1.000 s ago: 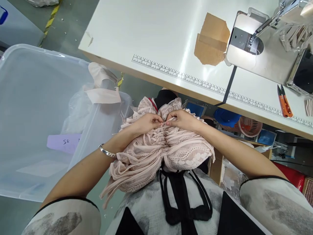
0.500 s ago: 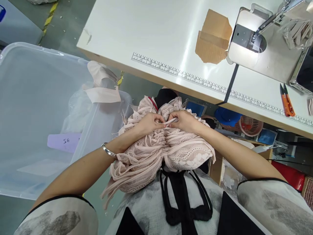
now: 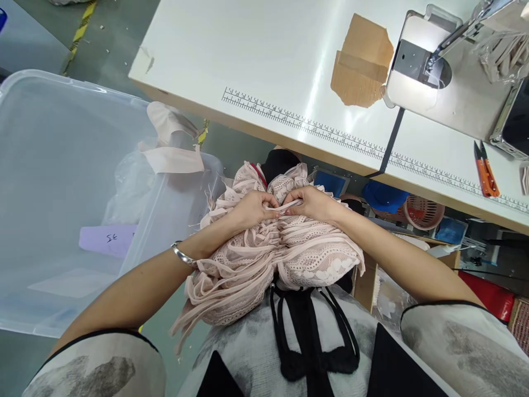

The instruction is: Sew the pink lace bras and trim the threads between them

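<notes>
A thick stack of pale pink lace bras (image 3: 318,264) rests on my lap, cups facing up and bands trailing at the lower left. Over the middle of the stack, my left hand (image 3: 257,208) pinches a narrow pink strip at the centre of one bra. Just beside it, my right hand (image 3: 309,202) grips the same strip from the other side. The strip runs between the two sets of fingertips. Several more bras lie folded beneath and beyond both hands, and the fingertips are partly hidden by fabric.
A clear plastic bin (image 3: 136,220) stands at my left, with fabric pieces (image 3: 176,160) over its rim and a purple card (image 3: 108,241) inside. Ahead is a white table (image 3: 256,49) bearing a ruler strip, cardboard (image 3: 361,63), a sewing machine (image 3: 433,71) and orange snips (image 3: 486,171).
Both hands stay on the strip in nearly the same place, with only slight finger movement. The bra stack has not visibly shifted.
</notes>
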Motion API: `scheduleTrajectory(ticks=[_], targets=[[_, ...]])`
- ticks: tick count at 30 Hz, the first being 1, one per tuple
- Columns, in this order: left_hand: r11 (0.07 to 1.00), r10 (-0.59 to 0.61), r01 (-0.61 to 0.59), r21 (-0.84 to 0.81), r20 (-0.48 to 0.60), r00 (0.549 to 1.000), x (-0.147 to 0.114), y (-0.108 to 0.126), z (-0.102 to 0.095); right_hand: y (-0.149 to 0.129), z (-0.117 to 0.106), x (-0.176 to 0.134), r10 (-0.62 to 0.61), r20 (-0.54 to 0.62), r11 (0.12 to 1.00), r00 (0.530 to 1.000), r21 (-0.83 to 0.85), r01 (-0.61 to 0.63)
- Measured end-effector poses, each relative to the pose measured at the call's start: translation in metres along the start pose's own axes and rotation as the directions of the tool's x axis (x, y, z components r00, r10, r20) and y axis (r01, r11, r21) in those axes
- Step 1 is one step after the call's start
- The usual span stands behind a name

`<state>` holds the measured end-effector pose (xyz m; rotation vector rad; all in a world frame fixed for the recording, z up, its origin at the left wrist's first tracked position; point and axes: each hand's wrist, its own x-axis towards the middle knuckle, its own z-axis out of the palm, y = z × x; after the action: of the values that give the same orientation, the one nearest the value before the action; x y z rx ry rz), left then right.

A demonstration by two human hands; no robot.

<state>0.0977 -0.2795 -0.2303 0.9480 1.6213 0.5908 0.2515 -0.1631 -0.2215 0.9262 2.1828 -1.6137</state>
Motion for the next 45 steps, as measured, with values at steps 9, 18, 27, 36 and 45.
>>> scheduleTrajectory(ticks=[9, 18, 27, 36, 45], targets=[[0.999, -0.038, 0.038, 0.014, 0.007, 0.999, 0.003, -0.005, -0.001, 0.001, -0.002, 0.000, 0.092, 0.037, 0.973, 0.995, 0.208, -0.098], [0.999, -0.032, 0.031, 0.019, 0.018, 0.999, 0.003, -0.004, 0.000, 0.007, -0.002, 0.004, 0.130, 0.128, 0.901, 0.983, 0.400, -0.171], [1.000, -0.029, 0.029, 0.000, 0.024, 0.999, 0.002, -0.007, 0.001, 0.005, -0.001, 0.001, 0.143, 0.093, 0.914, 0.985, 0.369, -0.167], [0.929, 0.039, -0.023, 0.369, -0.036, 0.999, -0.008, 0.000, -0.001, 0.002, -0.002, -0.007, -0.040, 0.020, 0.992, 0.999, 0.118, 0.038], [0.236, 0.417, -0.352, 0.906, 0.233, 0.879, -0.042, 0.002, -0.001, -0.024, 0.009, -0.015, -0.167, -0.024, 0.636, 0.986, -0.766, 0.089]])
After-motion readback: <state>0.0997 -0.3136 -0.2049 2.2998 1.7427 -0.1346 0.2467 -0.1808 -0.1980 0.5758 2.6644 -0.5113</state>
